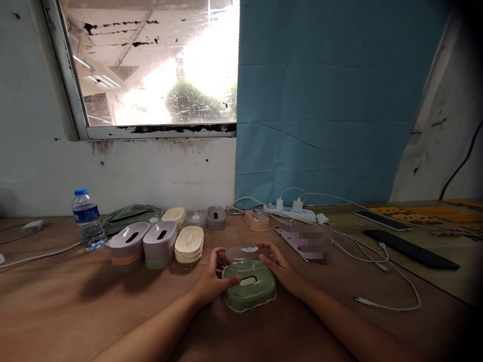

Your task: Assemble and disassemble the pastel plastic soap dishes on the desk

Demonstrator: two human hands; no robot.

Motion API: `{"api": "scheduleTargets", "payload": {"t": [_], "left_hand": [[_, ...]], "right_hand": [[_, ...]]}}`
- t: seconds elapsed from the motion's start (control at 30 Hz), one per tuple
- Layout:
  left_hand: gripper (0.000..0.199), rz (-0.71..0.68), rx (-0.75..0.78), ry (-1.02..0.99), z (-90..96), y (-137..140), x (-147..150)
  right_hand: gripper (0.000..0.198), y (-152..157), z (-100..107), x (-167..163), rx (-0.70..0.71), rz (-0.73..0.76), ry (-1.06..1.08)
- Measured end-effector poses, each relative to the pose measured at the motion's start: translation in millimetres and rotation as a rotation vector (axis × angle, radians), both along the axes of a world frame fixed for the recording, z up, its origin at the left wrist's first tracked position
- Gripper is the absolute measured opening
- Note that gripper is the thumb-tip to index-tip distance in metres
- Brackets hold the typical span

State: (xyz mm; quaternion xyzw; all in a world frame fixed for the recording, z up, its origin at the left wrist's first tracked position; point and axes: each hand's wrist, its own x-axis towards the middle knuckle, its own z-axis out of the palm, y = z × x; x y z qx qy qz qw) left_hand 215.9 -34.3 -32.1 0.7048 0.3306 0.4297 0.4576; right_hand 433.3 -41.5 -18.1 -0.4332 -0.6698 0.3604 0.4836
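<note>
My left hand point(217, 281) curls around the left side of a clear plastic container point(236, 255) with a round label. Its thumb lies over the top of a green oval lid-like piece point(251, 294) with a pale slot insert. My right hand point(279, 264) grips the container's right side, with its thumb near the green piece's back edge. The green piece is in front of the container, close to my body. Whether the two are joined I cannot tell. To the left stand cream oval lids point(189, 241) in a stack and lilac oval boxes point(161, 241).
A water bottle point(87, 221) and a green pouch point(130, 216) stand at the back left. Behind my hands are a pink oval piece point(257, 220) and a power strip point(292, 212). Phones, one a black phone point(411, 249), and a white cable point(396, 307) lie at right.
</note>
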Motion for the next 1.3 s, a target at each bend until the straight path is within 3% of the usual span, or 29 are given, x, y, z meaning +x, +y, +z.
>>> {"api": "scheduleTargets", "payload": {"t": [0.2, 0.3, 0.43, 0.73, 1.0, 1.13, 1.3], "left_hand": [[0.055, 0.054, 0.125, 0.103, 4.0, -7, 2], [0.042, 0.124, 0.282, 0.210, 8.4, -13, 2], [0.025, 0.079, 0.425, 0.378, 15.5, -19, 0], [0.020, 0.082, 0.508, 0.501, 16.6, -22, -1], [0.021, 0.085, 0.607, 0.494, 13.5, -22, -1], [0.027, 0.140, 0.773, 0.481, 11.8, -20, -2], [0.038, 0.194, 1.133, 0.528, 14.0, -17, -3]], "right_hand": [[0.039, 8, -3, 3, -0.054, -0.078, 0.142], [0.037, 11, -2, 5, -0.066, -0.150, 0.189], [0.028, 15, -1, 10, -0.023, -0.261, 0.233], [0.019, 23, -9, 13, 0.021, -0.307, 0.325], [0.023, 31, -16, 14, -0.082, -0.288, 0.425], [0.023, 28, -16, 13, -0.140, -0.281, 0.414], [0.019, 24, -11, 11, -0.188, -0.270, 0.384]]}}
